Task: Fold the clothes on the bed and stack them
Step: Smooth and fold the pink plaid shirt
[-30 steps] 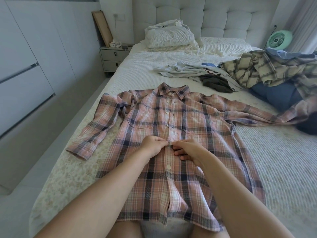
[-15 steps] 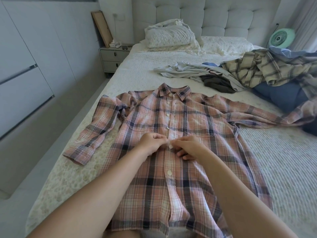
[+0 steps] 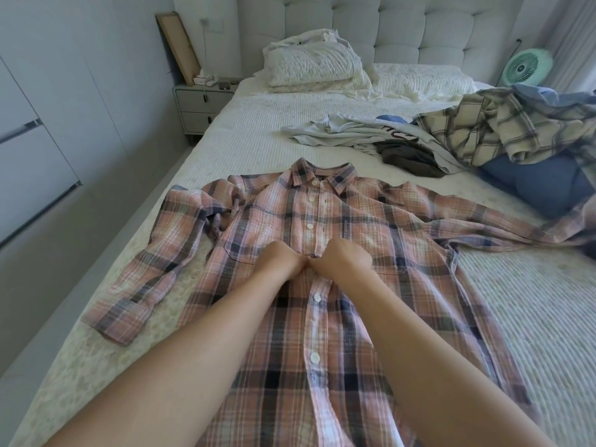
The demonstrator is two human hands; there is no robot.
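A pink and navy plaid shirt [image 3: 403,285] lies flat, front up, on the bed [image 3: 251,130], collar away from me and sleeves spread to both sides. My left hand [image 3: 282,258] and my right hand [image 3: 346,258] meet at the button placket at chest height, fingers curled and pinching the fabric there. The fingertips are hidden behind the knuckles. An unfolded heap lies at the far right: a cream plaid shirt [image 3: 503,130], a white tee [image 3: 348,130], a dark garment [image 3: 409,158] and blue cloth [image 3: 541,185].
Pillows [image 3: 316,66] lie against the padded headboard. A nightstand [image 3: 201,106] stands left of the bed beside white wardrobe doors [image 3: 38,150]. A green fan [image 3: 524,69] sits at the far right. Bare bedspread shows at the right of the shirt.
Both hands have moved up the placket toward the collar, from the waist button to chest height. The shirt lies as before; the view has tilted slightly.
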